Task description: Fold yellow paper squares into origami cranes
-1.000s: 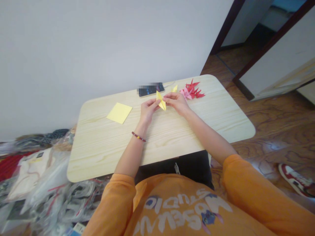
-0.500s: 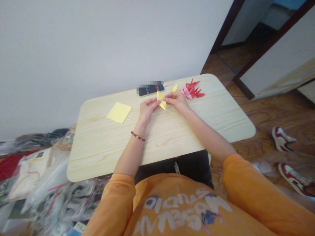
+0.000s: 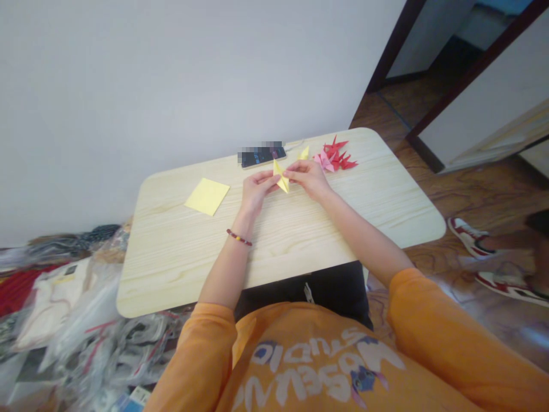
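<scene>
Between my two hands is a small piece of folded yellow origami paper [image 3: 281, 176], narrow and pointed at its top and bottom. My left hand [image 3: 257, 190] pinches its left side between thumb and fingers. From the right, my right hand [image 3: 309, 176] is closed on the paper's other edge with its fingertips. Just behind my right hand lies another folded yellow paper piece [image 3: 304, 153]. Beside it is a cluster of folded paper cranes, a pink one [image 3: 325, 161] and red ones [image 3: 337, 150]. A flat yellow paper square [image 3: 207, 196] rests to the left of my left hand.
A phone [image 3: 263, 155] lies at the back of the pale wooden table [image 3: 171, 257], against the wall. Plastic-wrapped clothes [image 3: 86, 297] are heaped on the floor at left. Another person's feet in red-and-white shoes [image 3: 469, 236] are on the floor at right.
My hands and the folded paper stay almost in place. At right, the other person's feet have moved closer to the table.
</scene>
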`<state>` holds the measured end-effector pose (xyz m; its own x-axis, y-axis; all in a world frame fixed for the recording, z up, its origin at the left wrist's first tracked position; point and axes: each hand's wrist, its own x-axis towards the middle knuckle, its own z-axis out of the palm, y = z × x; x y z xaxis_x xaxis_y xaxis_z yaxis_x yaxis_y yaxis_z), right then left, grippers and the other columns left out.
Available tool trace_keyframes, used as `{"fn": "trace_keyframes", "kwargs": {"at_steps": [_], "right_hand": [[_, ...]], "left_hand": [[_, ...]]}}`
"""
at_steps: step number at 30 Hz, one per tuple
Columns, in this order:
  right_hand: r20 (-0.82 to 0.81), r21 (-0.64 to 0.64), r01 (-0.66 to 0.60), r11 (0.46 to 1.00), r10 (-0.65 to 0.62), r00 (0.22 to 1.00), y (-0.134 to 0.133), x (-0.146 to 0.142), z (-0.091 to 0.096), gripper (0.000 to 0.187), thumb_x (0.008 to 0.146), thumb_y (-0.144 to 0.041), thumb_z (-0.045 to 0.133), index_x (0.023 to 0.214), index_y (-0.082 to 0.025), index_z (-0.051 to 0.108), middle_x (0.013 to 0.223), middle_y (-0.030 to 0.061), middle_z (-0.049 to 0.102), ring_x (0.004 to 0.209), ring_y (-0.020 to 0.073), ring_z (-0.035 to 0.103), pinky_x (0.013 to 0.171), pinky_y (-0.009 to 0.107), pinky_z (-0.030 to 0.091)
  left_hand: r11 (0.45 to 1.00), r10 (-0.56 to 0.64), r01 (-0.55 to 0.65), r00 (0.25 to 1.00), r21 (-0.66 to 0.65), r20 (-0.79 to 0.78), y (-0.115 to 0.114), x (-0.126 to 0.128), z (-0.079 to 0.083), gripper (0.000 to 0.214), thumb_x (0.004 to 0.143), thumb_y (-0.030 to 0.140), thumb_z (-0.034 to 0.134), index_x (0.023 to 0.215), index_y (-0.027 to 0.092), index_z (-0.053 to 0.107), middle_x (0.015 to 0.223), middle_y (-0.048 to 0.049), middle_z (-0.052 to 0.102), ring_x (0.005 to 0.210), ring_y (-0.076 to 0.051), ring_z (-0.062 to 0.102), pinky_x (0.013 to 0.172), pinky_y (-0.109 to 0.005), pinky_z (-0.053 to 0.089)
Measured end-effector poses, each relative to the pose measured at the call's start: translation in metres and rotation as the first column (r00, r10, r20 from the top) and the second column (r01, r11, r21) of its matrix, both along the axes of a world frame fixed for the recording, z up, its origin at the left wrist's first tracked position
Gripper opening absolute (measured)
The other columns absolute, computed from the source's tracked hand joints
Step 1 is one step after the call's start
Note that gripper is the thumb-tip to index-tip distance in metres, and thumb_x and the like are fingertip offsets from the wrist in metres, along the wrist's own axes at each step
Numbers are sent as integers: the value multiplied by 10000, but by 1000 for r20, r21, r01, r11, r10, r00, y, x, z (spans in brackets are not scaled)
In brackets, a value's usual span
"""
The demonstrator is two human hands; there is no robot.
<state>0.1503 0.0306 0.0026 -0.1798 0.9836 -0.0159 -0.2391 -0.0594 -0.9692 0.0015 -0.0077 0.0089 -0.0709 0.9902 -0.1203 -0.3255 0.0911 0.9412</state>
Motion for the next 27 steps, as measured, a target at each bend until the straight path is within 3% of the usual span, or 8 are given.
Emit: {"fn": "trace_keyframes", "kwargs": {"at_steps": [27], "right_hand": [[8,23,2,1000,-2,1000,-4,-5,2,419,446,-348,870,681,-180,567,603,-54,589,577,78,550,561,216,472]], "left_hand": [[1000,19,-19,1000,-15,9,2,-1,-3,340,487,244,855,766,141,691,758,-45,725,679,-145,675,760,-312,548]]}}
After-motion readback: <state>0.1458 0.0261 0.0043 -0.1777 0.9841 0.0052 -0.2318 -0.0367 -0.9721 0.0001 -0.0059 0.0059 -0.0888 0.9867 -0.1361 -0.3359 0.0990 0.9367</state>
